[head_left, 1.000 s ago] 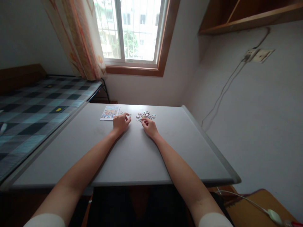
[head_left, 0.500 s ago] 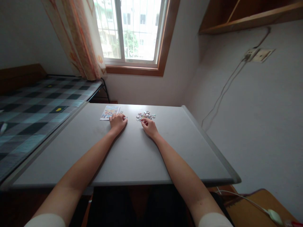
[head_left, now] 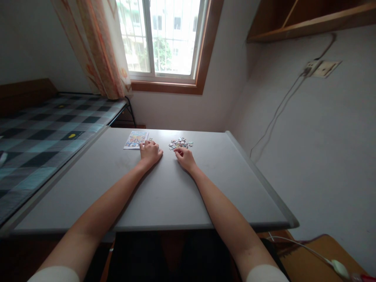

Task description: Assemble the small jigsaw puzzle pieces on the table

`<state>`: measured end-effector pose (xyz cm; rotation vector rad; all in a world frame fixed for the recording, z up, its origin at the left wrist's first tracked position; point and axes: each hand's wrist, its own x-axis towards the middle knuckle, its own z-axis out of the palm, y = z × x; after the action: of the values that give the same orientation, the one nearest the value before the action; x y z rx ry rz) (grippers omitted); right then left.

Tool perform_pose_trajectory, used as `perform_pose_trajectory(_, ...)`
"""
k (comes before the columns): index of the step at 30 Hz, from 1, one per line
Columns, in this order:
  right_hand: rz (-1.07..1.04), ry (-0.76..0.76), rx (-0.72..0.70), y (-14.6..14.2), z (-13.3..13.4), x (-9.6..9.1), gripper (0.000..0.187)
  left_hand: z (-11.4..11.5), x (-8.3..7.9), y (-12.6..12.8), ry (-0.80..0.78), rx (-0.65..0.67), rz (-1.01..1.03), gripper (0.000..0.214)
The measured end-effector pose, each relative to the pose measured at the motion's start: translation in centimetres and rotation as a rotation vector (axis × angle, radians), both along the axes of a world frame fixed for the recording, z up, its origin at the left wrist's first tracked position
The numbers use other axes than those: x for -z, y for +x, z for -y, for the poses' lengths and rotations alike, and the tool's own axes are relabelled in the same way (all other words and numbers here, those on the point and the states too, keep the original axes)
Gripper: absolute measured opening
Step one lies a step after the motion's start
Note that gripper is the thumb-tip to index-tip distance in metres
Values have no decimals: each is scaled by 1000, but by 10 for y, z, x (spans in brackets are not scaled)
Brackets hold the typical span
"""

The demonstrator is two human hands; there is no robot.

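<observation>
Head view: resting right hand [head_left: 185, 157] narrow-fingered at seven o'clock of puzzle pieces [head_left: 181, 142], likely light, best edge-gripped; left hand [head_left: 150, 152] curled, grips unclear.

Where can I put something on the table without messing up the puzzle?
The table is bare right of the right forearm to the right edge, between the forearms down to the near edge, and left of the left forearm. It's crowded toward the far edge: picture sheet, left hand, right hand, jigsaw pieces.
</observation>
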<state>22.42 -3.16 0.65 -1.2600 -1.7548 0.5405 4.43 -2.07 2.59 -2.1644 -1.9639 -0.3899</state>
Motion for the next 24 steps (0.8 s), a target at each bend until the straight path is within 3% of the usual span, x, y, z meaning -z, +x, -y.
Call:
perform_pose_trajectory(10,8,3,-3,0,-2,4,20,-13,14,-8,-109,-71,26,65)
perform_pose_trajectory(16,18,-23,8,1,0,2,21,-7,11,-4,0,-21,10,57)
perform_pose_trajectory(24,21,-18,1,1,1,1,21,-17,16,-8,-137,-11,33,64)
